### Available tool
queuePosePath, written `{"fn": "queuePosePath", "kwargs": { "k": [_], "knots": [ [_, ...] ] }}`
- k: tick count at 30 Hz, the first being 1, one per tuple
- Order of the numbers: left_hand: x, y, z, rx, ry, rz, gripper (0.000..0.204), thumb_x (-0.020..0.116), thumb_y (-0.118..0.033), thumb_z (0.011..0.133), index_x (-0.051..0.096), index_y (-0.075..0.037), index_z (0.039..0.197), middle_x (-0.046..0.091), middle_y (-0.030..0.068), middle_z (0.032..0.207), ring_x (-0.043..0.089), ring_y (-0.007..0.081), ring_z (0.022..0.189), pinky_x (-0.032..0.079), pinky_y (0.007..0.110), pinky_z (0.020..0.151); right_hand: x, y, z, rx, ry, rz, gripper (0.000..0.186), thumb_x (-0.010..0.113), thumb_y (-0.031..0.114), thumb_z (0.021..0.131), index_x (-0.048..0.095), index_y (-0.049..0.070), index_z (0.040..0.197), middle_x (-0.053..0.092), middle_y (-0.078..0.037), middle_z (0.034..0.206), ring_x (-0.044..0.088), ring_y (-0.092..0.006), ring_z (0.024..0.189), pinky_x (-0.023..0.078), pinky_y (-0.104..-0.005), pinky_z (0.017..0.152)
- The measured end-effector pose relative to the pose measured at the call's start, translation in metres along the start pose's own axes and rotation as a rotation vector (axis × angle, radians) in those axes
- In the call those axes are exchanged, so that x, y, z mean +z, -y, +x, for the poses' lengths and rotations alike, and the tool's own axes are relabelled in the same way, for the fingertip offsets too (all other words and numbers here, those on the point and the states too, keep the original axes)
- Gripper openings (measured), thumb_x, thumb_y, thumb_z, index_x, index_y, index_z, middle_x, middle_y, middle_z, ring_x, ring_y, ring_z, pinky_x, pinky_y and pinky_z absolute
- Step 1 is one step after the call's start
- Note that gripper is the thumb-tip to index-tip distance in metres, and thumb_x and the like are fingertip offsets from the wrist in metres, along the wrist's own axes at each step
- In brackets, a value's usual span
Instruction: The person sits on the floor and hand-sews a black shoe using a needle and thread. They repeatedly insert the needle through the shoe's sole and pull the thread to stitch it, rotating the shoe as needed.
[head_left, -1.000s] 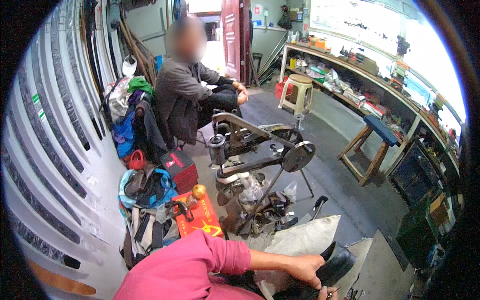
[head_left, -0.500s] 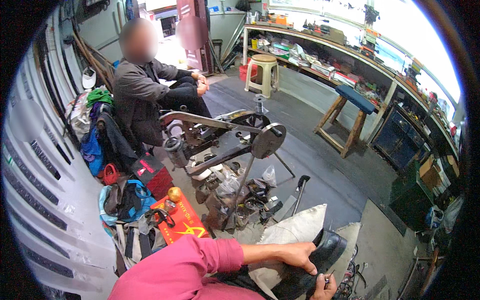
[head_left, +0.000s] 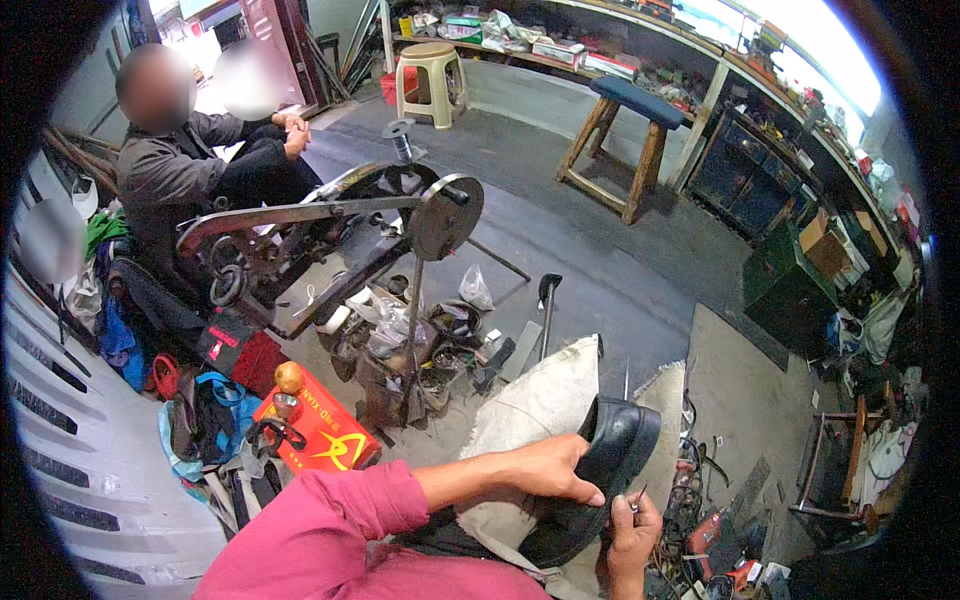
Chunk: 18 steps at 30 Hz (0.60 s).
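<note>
A black leather shoe (head_left: 625,440) lies over my lap, on a pale canvas cloth (head_left: 535,395). My left hand (head_left: 545,468) is closed over the shoe's near side, its thumb pressed along the edge. Close beside that thumb, my right hand (head_left: 635,525) pinches a small tool with a thin dark point (head_left: 641,494), like an awl or a needle. Its exact kind is too small to tell. The fingers hide most of it. The inside of the shoe and its lower end are partly covered by my hand and the cloth.
A hand-cranked iron sewing machine (head_left: 330,220) stands ahead on thin legs. Around its foot lie bags and scraps (head_left: 400,345). A red box (head_left: 320,420) is at the left, tools and wires (head_left: 705,535) at the right. Farther off sit a person (head_left: 200,170) and a blue-topped stool (head_left: 630,110).
The view has swung right and down, so the machine and the person appear farther left. My left hand still grips the shoe; my right hand shows more fully, still beside it.
</note>
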<state>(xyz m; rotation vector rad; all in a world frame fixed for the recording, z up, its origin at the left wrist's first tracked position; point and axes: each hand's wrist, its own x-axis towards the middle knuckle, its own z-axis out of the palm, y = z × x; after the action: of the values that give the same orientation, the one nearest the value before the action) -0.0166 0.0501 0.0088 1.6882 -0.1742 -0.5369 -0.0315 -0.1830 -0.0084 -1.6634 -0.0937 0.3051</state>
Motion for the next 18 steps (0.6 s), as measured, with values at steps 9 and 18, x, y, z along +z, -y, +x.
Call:
{"fn": "queuePosePath", "kwargs": {
  "k": [9, 18],
  "knots": [
    [0.000, -0.006, 0.005, -0.018, 0.012, -0.054, 0.042, 0.081, -0.035, 0.081, 0.070, 0.002, 0.097, 0.068, 0.0023, 0.077, 0.059, 0.0119, 0.071, 0.049, 0.034, 0.066, -0.006, 0.014, 0.009, 0.154, 0.007, 0.099, 0.016, 0.063, 0.017, 0.097, 0.061, 0.006, 0.085, 0.062, 0.000, 0.069, 0.044, -0.0040, 0.053, 0.034, -0.0222, 0.049],
    [-0.002, -0.001, 0.004, -0.185, -0.026, -0.241, 0.031, 0.081, -0.018, 0.083, 0.069, 0.000, 0.106, 0.067, -0.0015, 0.086, 0.058, 0.0074, 0.075, 0.050, 0.026, 0.066, -0.085, -0.008, 0.045, 0.026, -0.364, -0.383, 0.015, 0.056, 0.008, 0.097, 0.062, 0.000, 0.108, 0.068, -0.008, 0.098, 0.061, -0.0093, 0.074, 0.047, -0.0232, 0.063]
  ]
}}
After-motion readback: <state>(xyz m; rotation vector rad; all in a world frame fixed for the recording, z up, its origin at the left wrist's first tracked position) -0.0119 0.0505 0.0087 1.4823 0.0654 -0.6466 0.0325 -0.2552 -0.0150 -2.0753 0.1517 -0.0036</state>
